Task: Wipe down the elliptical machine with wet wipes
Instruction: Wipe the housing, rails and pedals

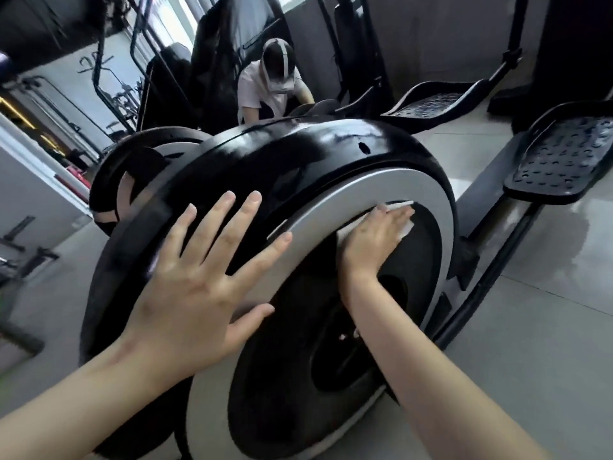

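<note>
The elliptical machine's flywheel housing [331,154] fills the middle of the view: a glossy black top, a silver ring on its side and a black inner disc. My left hand [199,280] lies flat with spread fingers on the black cover near the silver ring's edge. My right hand [374,237] presses a white wet wipe [406,227] with straight fingers against the side, where the silver ring meets the black disc. Most of the wipe is hidden under the palm.
Two black foot pedals [560,157] [431,102] stand to the right over a grey tiled floor [547,327]. A second flywheel housing [132,174] sits behind on the left. A person [275,84] crouches beyond the machine. Gym frames fill the background.
</note>
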